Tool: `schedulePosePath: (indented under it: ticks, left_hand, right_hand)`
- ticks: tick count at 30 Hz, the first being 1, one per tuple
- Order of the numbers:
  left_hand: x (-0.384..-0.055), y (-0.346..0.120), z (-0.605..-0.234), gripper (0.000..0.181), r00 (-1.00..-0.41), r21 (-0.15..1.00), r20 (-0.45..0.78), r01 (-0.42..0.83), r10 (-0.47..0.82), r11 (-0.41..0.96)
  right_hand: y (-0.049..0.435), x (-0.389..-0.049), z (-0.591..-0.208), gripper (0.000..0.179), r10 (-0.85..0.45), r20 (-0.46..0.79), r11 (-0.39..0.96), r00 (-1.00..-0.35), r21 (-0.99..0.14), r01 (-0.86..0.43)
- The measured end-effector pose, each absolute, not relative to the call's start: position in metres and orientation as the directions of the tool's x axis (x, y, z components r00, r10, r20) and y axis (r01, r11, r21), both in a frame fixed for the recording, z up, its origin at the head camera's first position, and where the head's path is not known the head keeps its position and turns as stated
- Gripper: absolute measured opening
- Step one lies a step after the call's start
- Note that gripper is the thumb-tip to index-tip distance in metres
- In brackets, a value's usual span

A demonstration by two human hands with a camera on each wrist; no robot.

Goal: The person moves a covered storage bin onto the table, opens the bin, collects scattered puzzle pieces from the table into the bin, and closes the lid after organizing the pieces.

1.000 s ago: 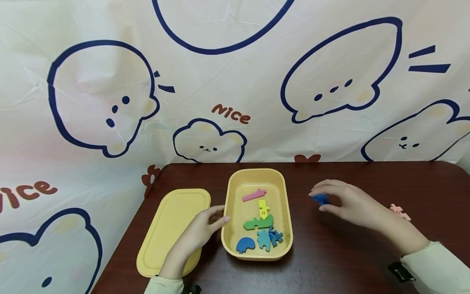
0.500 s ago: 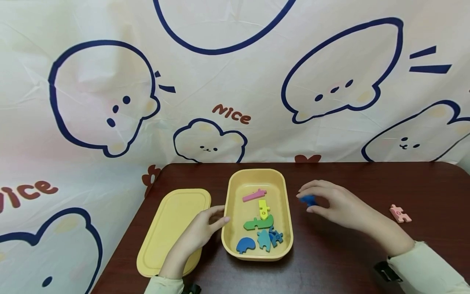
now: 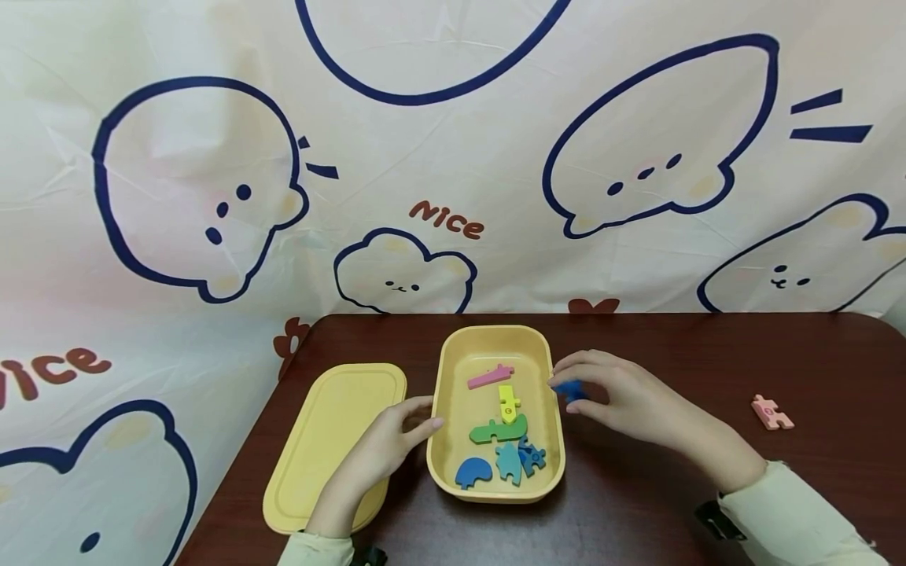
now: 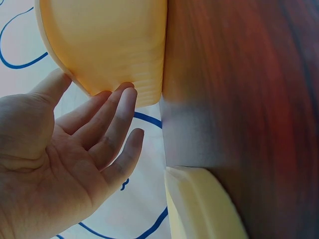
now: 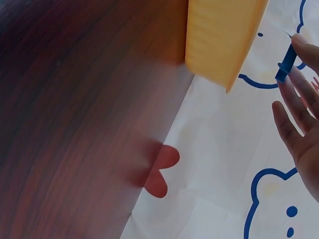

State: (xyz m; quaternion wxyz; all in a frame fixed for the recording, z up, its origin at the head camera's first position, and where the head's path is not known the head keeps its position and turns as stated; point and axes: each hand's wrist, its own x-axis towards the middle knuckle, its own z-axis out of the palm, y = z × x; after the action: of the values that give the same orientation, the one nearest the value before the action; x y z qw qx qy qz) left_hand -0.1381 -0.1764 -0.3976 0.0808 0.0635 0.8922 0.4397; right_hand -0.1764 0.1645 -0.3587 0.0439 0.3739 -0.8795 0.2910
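A blue puzzle piece [image 3: 570, 391] is pinched between thumb and fingers of my right hand [image 3: 623, 397], at the right rim of a yellow box [image 3: 559, 464]. The right wrist view shows this blue piece [image 5: 286, 63] edge-on, raised above the table. My left hand [image 3: 385, 440] rests against the box's left side, thumb tip at the rim and loosely extended fingers along the outer wall [image 4: 109, 45]. Inside the box lie a pink piece [image 3: 490, 376], a yellow piece [image 3: 508, 402], a green piece [image 3: 499, 429], a teal piece [image 3: 508, 462] and two blue ones, including a rounded blue piece [image 3: 473, 472].
A yellow lid [image 3: 333, 432] lies flat left of the box, partly under the left forearm. One pink puzzle piece [image 3: 771, 413] sits on the dark wooden table [image 3: 637, 503] at the right. A printed cloth [image 3: 510, 196] hangs behind the table's far edge.
My right hand has moved left with the blue puzzle piece, from out over the table to the box's right rim. The left hand and the box have stayed put.
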Motion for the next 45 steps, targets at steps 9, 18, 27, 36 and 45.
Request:
schedulePosePath:
  ticks: [9,18,27,36,45]
  left_hand:
    - [-0.138,-0.177,-0.397,0.044,-0.980,0.801,-0.091,0.035,0.179,0.598]
    - [-0.139,-0.177,-0.398,0.044,-0.981,0.793,-0.092,0.033,0.173,0.608]
    - [-0.139,-0.176,-0.398,0.043,-0.982,0.786,-0.086,0.038,0.169,0.617]
    - [-0.139,-0.176,-0.398,0.042,-0.982,0.787,-0.082,0.040,0.169,0.616]
    - [-0.139,-0.176,-0.399,0.042,-0.983,0.782,-0.084,0.037,0.164,0.622]
  right_hand:
    - [0.150,-0.177,-0.361,0.038,-0.666,0.291,0.514,-0.686,-0.487,-0.706]
    - [0.139,-0.175,-0.364,0.036,-0.684,0.261,0.505,-0.681,-0.503,-0.701]
    - [0.132,-0.176,-0.372,0.032,-0.697,0.221,0.505,-0.682,-0.525,-0.686]
    - [0.129,-0.177,-0.376,0.030,-0.705,0.218,0.503,-0.675,-0.517,-0.693]
    - [0.126,-0.179,-0.379,0.028,-0.710,0.220,0.492,-0.669,-0.525,-0.694]
